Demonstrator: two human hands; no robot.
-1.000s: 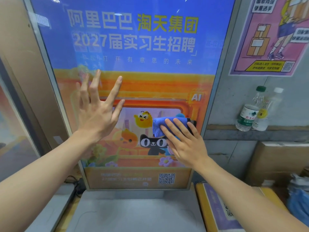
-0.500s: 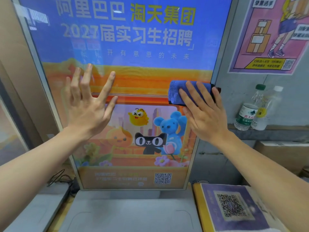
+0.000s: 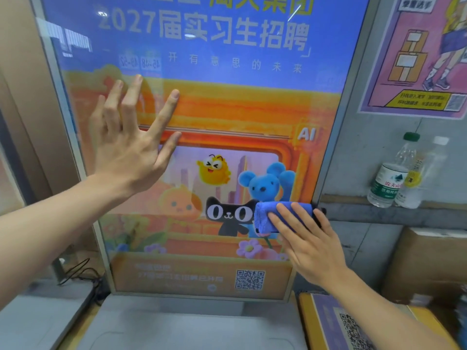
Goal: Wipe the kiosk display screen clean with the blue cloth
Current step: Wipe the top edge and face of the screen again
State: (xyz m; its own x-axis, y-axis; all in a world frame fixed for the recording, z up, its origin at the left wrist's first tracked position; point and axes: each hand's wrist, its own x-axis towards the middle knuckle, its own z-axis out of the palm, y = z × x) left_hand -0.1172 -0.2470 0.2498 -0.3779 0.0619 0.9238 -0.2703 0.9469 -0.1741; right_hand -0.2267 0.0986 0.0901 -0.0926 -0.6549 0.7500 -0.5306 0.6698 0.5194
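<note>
The tall kiosk display screen [image 3: 227, 102] fills the middle of the view, showing a blue and orange poster with cartoon animals. The folded blue cloth [image 3: 267, 215] lies flat against the screen's lower right part, near the frame. My right hand [image 3: 308, 243] presses the cloth onto the glass with straight fingers. My left hand [image 3: 131, 142] is spread with straight fingers at the left half of the screen, at mid-height, palm toward the glass.
Two plastic bottles [image 3: 394, 178] stand on a ledge to the right. A pink poster [image 3: 419, 54] hangs on the wall above them. Cardboard boxes [image 3: 434, 263] sit lower right. A grey base [image 3: 177, 327] and a QR-code sign [image 3: 346, 324] lie below the screen. Cables [image 3: 80, 274] trail at lower left.
My right hand slid the cloth up along the screen's right edge, then back down to the lower right. My left hand stayed spread on the left side.
</note>
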